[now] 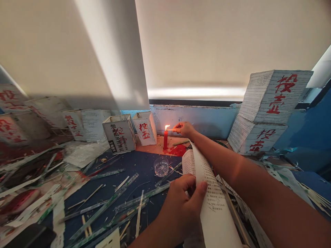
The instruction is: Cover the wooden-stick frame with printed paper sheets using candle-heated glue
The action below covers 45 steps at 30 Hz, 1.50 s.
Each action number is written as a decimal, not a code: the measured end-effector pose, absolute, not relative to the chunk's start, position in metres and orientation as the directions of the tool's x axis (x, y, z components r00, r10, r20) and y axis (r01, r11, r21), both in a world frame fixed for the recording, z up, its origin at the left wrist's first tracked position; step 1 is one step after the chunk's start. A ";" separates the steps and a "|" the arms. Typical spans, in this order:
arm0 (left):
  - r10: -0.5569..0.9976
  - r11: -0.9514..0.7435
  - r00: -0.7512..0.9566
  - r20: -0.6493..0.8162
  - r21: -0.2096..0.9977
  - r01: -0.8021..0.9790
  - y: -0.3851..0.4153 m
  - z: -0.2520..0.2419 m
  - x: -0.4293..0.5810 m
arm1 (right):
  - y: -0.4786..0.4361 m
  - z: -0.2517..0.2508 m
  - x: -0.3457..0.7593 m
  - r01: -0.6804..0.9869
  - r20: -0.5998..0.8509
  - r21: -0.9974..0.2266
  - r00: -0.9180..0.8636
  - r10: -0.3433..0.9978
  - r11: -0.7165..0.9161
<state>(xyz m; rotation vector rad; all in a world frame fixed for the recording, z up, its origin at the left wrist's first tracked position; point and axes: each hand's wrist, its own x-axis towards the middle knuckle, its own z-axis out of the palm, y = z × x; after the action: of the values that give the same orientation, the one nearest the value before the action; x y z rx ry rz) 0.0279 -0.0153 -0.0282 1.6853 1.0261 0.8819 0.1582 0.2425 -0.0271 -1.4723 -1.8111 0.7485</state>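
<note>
A lit red candle [166, 139] stands upright near the blue wall, with red wax around its base. My right hand [184, 129] pinches a thin stick [170, 129] whose tip is at the candle's wick, by the flame. Nearer the camera, my left hand [184, 203] grips a printed paper [213, 206] between thumb and fingers; the sheet is bent over and runs toward the lower edge. Just left of the paper sits a small clear round dish [161, 167].
Paper-covered boxes with red characters stand at the left [119, 132] and stacked at the right [263, 134]. Plastic strips, sticks and paper scraps litter the dark blue table [106, 187]. A clear plastic bag [84, 153] lies at the left.
</note>
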 end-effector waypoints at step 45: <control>0.863 0.107 0.478 -0.161 0.985 0.139 -0.013 -0.024 0.025 | -0.046 0.020 0.288 0.358 0.054 -0.849 -0.672 0.739 0.388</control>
<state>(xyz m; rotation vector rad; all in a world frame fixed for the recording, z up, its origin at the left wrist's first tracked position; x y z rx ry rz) 0.0249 -0.0131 -0.0242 1.3823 0.9621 0.6775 0.2884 -0.0456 0.0205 -0.9446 -2.2252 1.2052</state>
